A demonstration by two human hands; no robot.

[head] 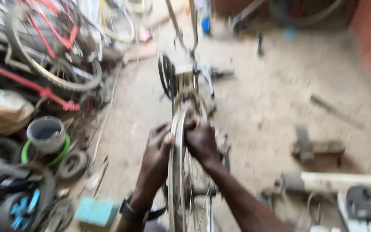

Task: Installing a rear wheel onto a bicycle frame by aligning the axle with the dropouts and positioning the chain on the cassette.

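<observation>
hands – left hand, right hand – gripping wheel rim

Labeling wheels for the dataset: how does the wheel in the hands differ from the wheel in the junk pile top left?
The held wheel stands edge-on on the bike, gripped on each side by the left hand and right hand; the pile wheel leans among red frames, untouched. The held wheel shows a bare pale rim; the pile wheel's rim looks darker. Both are spoked.

Shiny metal wheel rim; rough, dusty floor.
</observation>
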